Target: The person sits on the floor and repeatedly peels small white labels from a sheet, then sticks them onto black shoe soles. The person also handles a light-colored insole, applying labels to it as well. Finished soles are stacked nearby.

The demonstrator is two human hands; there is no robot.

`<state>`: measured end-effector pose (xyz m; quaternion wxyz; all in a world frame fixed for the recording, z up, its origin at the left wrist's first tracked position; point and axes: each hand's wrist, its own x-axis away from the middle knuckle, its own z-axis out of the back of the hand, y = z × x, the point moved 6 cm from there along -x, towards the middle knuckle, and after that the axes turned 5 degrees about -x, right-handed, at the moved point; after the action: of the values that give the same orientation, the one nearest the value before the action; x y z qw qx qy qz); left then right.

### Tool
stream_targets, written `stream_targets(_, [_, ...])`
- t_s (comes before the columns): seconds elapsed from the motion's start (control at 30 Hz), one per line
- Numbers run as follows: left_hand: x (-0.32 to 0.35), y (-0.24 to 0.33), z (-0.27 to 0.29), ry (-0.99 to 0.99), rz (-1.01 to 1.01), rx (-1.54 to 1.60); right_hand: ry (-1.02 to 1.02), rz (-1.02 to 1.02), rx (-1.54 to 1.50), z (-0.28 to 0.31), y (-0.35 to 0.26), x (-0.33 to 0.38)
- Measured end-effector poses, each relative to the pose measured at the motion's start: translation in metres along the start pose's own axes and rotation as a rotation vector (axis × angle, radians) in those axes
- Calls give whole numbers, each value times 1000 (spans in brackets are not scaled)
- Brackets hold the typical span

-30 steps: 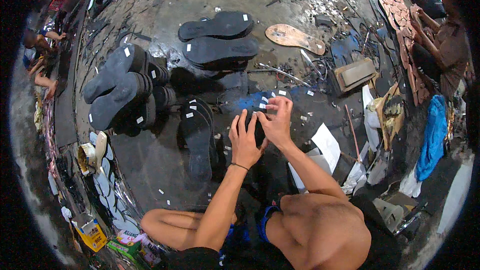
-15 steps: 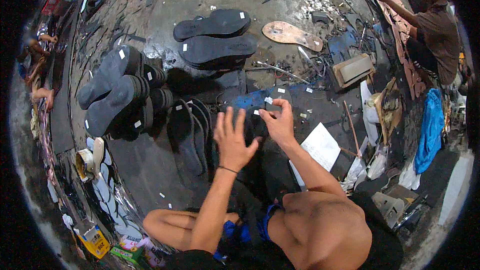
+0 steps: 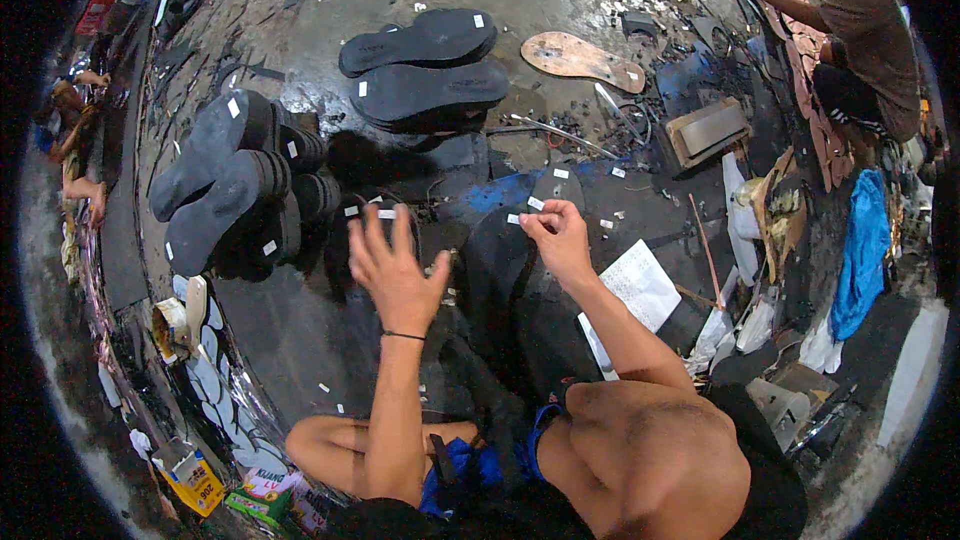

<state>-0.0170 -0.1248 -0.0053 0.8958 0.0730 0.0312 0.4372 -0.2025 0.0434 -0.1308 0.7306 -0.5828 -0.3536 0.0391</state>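
Observation:
My left hand [image 3: 398, 275], blurred, hovers with spread fingers over dark shoe soles that bear small white labels [image 3: 350, 211]; it appears to hold nothing. My right hand [image 3: 562, 245] is pinched at the fingertips, with a small white label [image 3: 535, 204] against the index finger. Another white label [image 3: 513, 219] lies by the thumb tip, on a dark sole [image 3: 490, 245] in front of me. A stack of black soles [image 3: 430, 95] stands farther off. More thick black soles [image 3: 215, 205] are heaped at the left, also labelled.
A tan insole [image 3: 580, 60] lies beyond my right hand, near a metal rod [image 3: 565, 136] and a block [image 3: 705, 135]. Written paper [image 3: 640, 285] lies by my right forearm. A blue cloth [image 3: 858, 255] is farther right. Other people [image 3: 870, 70] sit at both sides.
My left hand has moved left, from beside the right hand to over the labelled soles. The right hand stays pinched in nearly the same place. The view has shifted slightly.

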Motion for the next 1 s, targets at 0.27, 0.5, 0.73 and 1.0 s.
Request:
stream_targets(0.27, [35,77,-93,-255,-180,240,33,197,395,-21,-43,4])
stream_targets(0.5, [30,53,-45,-138,54,341,13,29,262,4,-15,-4])
stream_targets(0.73, [62,47,-79,-227,75,355,1,173,524,-36,-20,10])
stream_targets(1.0, [54,51,-74,-43,-5,503,213,312,406,28,-29,6])
